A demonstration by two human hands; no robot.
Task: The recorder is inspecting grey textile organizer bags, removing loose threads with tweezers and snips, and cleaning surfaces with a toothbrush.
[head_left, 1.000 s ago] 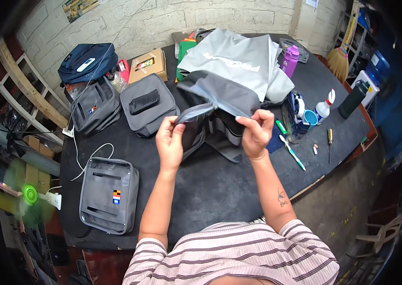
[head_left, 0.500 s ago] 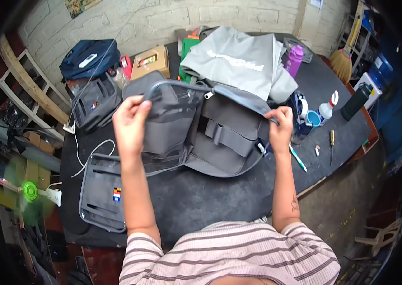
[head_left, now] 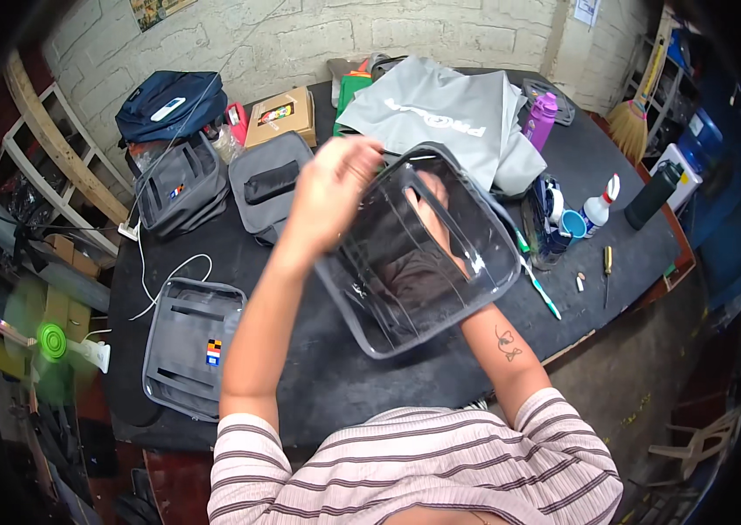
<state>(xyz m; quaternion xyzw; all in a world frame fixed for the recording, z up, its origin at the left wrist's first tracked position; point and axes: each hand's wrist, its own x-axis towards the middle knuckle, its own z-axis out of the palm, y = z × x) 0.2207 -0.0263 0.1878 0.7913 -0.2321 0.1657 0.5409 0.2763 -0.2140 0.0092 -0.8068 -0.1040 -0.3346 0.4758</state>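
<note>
A grey bag with a clear plastic front panel [head_left: 370,302] and grey piping is raised and tilted above the table before me. My right hand [head_left: 430,206] is behind the clear panel and shows through it, its fingers bent near the bag's upper edge; reflections partly mask the grip. The right forearm passes behind the bag's lower right corner. My left hand [head_left: 335,179] is at the bag's upper left edge, its fingers curled but smeared by motion, so whether they grip the edge is unclear. Dark folded fabric shows through the panel.
On the black table [head_left: 300,385] lie a grey pouch [head_left: 182,350], another grey case [head_left: 270,166] and a stacked grey bag [head_left: 180,188]. Grey fabric [head_left: 432,105] covers the back. A toothbrush [head_left: 545,297], screwdriver [head_left: 608,262], spray bottle [head_left: 598,206] and purple bottle [head_left: 541,122] stand or lie right.
The bag, earlier spread open with both hands on its rim, is now turned with its clear panel toward me. My right hand has moved behind the panel; my left hand has moved rightward.
</note>
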